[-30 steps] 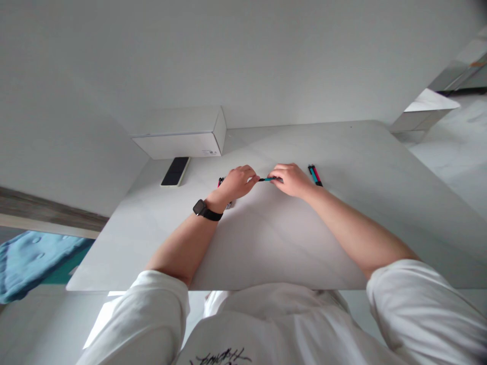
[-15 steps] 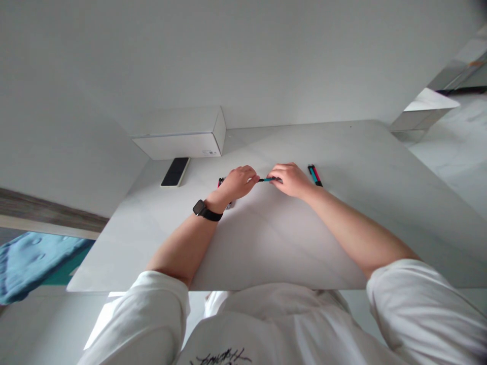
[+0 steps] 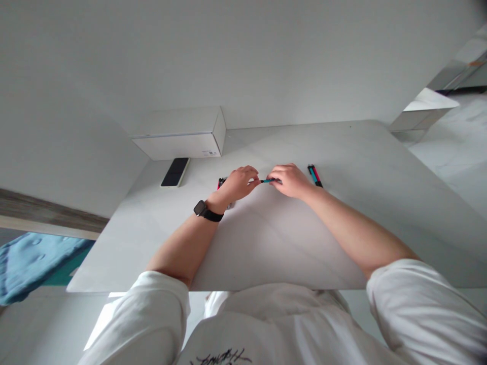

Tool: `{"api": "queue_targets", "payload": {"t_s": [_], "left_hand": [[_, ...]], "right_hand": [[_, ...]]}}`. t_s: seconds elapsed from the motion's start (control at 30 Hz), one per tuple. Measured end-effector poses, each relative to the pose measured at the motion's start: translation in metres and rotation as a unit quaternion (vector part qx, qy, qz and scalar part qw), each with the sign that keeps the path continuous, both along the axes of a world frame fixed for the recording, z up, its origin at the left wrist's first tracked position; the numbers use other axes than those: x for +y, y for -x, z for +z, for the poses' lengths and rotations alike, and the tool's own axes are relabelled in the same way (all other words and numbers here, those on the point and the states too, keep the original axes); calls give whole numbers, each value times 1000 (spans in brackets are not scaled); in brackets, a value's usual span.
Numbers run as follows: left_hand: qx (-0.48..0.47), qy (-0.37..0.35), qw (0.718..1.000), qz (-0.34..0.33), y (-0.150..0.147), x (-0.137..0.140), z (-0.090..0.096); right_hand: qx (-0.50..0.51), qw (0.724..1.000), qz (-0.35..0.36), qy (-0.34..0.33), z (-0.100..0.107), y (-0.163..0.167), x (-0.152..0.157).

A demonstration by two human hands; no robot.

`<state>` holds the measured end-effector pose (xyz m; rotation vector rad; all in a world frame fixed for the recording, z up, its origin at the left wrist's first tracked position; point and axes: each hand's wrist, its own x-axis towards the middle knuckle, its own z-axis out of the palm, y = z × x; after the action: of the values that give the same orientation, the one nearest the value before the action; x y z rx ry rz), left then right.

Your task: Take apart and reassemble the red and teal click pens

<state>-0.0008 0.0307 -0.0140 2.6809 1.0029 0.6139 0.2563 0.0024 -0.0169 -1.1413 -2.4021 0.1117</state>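
Observation:
A slim teal and black pen point(image 3: 268, 180) spans the gap between my two hands above the white table. My right hand point(image 3: 288, 179) is closed around its teal body. At the pen's black left end, the thumb and fingers of my left hand point(image 3: 241, 182) are pinched together. Under my left hand and wrist lie pen parts point(image 3: 221, 183), red, black and silver, mostly hidden by the hand. Just right of my right hand, a few teal, red and black pens point(image 3: 315, 175) lie side by side.
A black-screened phone point(image 3: 175, 172) lies on the table point(image 3: 266, 243) at the left. Behind it a long white box point(image 3: 178, 144) stands against the wall. A blue cushion point(image 3: 38, 258) shows beyond the table's left edge.
My left fingers have shifted very slightly to the right along the pen's black end. My right hand stays almost still, and the other things have not moved.

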Motion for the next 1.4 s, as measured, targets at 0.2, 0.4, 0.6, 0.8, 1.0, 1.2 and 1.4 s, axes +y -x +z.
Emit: {"api": "queue_targets", "payload": {"t_s": [0.2, 0.4, 0.6, 0.8, 1.0, 1.2, 1.4], "left_hand": [[-17, -3, 1000, 8, 0, 0, 1], [4, 3, 1000, -2, -1, 1, -2], [-24, -3, 1000, 0, 0, -1, 0], [1, 8, 1000, -6, -1, 0, -4], [-20, 1, 1000, 0, -2, -1, -2], [-22, -12, 1000, -13, -1, 3, -7], [-36, -18, 999, -11, -2, 0, -1]], "right_hand": [[3, 1000, 3, -2, 0, 0, 0], [-5, 1000, 0, -4, 0, 1, 0], [0, 1000, 0, -7, 1, 1, 0], [-3, 1000, 1, -6, -1, 0, 0], [1, 1000, 0, -7, 0, 0, 1], [-5, 1000, 5, -10, -1, 0, 1], [4, 1000, 3, 9, -2, 1, 0]]}}
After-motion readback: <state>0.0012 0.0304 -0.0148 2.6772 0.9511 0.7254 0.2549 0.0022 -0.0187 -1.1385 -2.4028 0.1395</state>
